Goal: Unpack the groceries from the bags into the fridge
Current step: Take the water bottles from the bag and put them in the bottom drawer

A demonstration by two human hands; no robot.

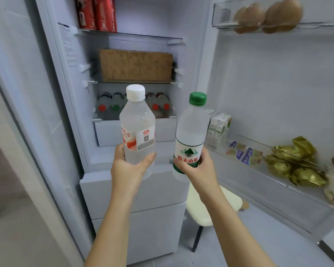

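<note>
Here, before the open white fridge [104, 189], the left hand [127, 170] grips a clear white-capped plastic water bottle [137, 124] upright; the right hand [199, 170] grips a clear green-capped plastic water bottle [191, 132], tilted slightly.

Two water bottles [137, 122], two red packs [96, 14], one brown box [135, 65], two cartons [219, 125].

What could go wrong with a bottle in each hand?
The left hand grips the white-capped bottle and the right hand the green-capped bottle, both low down, so either might tip or slip. The shelf of lying bottles looks nearly full; pushing more in could roll one out.
</note>
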